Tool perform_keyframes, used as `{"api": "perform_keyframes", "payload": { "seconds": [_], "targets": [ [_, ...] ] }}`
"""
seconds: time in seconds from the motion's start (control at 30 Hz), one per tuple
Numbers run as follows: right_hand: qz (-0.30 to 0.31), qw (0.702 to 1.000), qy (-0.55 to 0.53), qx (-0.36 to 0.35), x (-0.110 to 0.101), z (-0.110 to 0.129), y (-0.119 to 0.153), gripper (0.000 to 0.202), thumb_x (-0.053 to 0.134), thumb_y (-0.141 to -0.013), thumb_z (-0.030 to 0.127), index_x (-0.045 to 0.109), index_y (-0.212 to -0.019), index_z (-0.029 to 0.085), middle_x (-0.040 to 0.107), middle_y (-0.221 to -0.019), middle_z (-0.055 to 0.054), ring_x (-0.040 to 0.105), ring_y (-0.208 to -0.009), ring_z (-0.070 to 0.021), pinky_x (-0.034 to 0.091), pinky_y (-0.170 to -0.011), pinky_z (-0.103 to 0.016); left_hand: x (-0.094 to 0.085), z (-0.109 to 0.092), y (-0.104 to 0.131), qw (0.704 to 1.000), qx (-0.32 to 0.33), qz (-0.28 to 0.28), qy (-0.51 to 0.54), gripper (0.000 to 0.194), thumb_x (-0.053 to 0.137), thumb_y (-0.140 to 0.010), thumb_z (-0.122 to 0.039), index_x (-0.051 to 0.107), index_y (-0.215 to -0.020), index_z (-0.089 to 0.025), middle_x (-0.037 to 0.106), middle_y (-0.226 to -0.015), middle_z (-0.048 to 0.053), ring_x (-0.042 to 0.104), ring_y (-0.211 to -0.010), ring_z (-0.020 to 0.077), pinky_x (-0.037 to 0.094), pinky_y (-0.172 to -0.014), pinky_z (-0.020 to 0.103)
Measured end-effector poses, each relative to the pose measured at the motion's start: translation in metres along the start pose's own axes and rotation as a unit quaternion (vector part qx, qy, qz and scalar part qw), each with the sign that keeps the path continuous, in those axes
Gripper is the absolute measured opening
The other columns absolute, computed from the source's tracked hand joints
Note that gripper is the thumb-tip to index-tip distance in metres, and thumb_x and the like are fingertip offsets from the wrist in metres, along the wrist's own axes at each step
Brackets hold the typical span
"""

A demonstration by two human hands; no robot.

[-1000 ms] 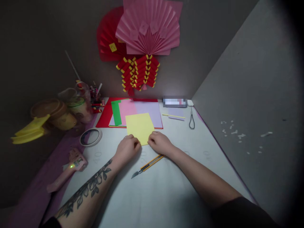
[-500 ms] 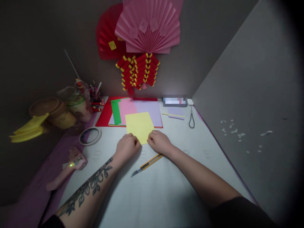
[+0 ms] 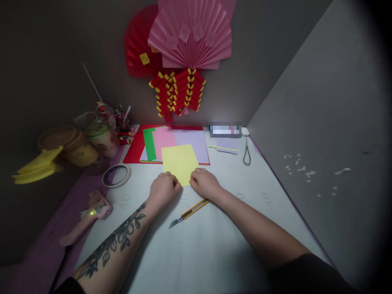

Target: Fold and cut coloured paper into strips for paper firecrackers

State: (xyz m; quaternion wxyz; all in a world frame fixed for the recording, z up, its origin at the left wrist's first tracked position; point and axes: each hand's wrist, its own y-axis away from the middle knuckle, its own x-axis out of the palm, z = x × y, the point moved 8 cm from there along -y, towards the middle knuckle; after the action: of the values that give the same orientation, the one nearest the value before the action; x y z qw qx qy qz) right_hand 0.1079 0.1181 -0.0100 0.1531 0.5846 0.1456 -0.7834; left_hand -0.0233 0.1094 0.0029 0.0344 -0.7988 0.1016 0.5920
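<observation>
You're resting your L hand [image 3: 163, 189] and R hand [image 3: 206, 183], both curled, at the near edge of the yellow sheet [image 3: 179, 158]; can't tell if either grip is pinching or just pressing. Sheet's lying on the surface [image 3: 183, 261], partly overlapping the colored sheets [image 3: 191, 138], showing no clear crease, so prob. early stage w/ most work remaining.

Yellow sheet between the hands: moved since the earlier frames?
No, not visibly. The yellow sheet keeps its place relative to the tape roll; both shift slightly upward in the picture together, which looks like camera motion.
</observation>
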Motion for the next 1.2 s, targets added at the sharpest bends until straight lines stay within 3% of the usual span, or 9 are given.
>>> {"api": "perform_keyframes", "payload": {
  "seconds": [0.27,0.4,0.53,1.0,1.2],
  "targets": [
    [-0.013,1.000,-0.026,0.009,0.000,-0.002,0.001,0.013,0.053,-0.084,0.018,0.058,-0.072,0.020,0.061,-0.079,-0.004,0.051,-0.082,-0.0196,0.035,-0.067,-0.028,0.000,0.000,-0.001,1.000,0.003,-0.004,0.010,0.018,0.052,-0.076,-0.026,0.068,-0.071,-0.020,0.065,-0.081,0.007,0.059,-0.083,0.0226,0.043,-0.071,0.029],
    [-0.026,0.996,-0.078,0.038,-0.002,-0.010,0.002,0.002,0.057,-0.080,0.019,0.058,-0.081,0.020,0.061,-0.084,-0.003,0.051,-0.083,-0.0186,0.035,-0.069,-0.027,0.001,0.001,-0.001,1.000,0.006,-0.006,0.011,0.018,0.051,-0.076,-0.025,0.066,-0.069,-0.020,0.065,-0.079,0.007,0.058,-0.081,0.0228,0.042,-0.069,0.030],
    [-0.029,0.992,-0.104,0.061,-0.004,-0.016,0.004,0.010,0.060,-0.078,0.019,0.057,-0.087,0.020,0.061,-0.088,-0.003,0.051,-0.085,-0.0189,0.036,-0.072,-0.028,0.000,0.004,-0.001,1.000,0.006,0.003,0.015,0.018,0.051,-0.075,-0.026,0.067,-0.068,-0.020,0.066,-0.080,0.007,0.059,-0.082,0.0230,0.042,-0.069,0.030],
    [-0.048,0.986,-0.128,0.094,-0.012,-0.047,0.014,0.008,0.056,-0.075,0.014,0.053,-0.080,0.020,0.059,-0.084,-0.002,0.049,-0.081,-0.0174,0.036,-0.071,-0.027,-0.005,0.030,0.005,0.996,-0.033,0.073,-0.032,0.024,0.049,-0.075,-0.032,0.069,-0.067,-0.020,0.069,-0.080,0.007,0.059,-0.073,0.0202,0.035,-0.056,0.027],
    [-0.056,0.985,-0.134,0.095,-0.015,-0.058,0.017,0.007,0.056,-0.074,0.015,0.053,-0.078,0.020,0.057,-0.082,-0.001,0.049,-0.079,-0.0166,0.036,-0.071,-0.027,-0.006,0.040,0.007,0.997,-0.026,0.062,-0.032,0.021,0.051,-0.077,-0.033,0.066,-0.070,-0.021,0.065,-0.082,0.005,0.058,-0.074,0.0194,0.035,-0.057,0.027]
  ]
}}
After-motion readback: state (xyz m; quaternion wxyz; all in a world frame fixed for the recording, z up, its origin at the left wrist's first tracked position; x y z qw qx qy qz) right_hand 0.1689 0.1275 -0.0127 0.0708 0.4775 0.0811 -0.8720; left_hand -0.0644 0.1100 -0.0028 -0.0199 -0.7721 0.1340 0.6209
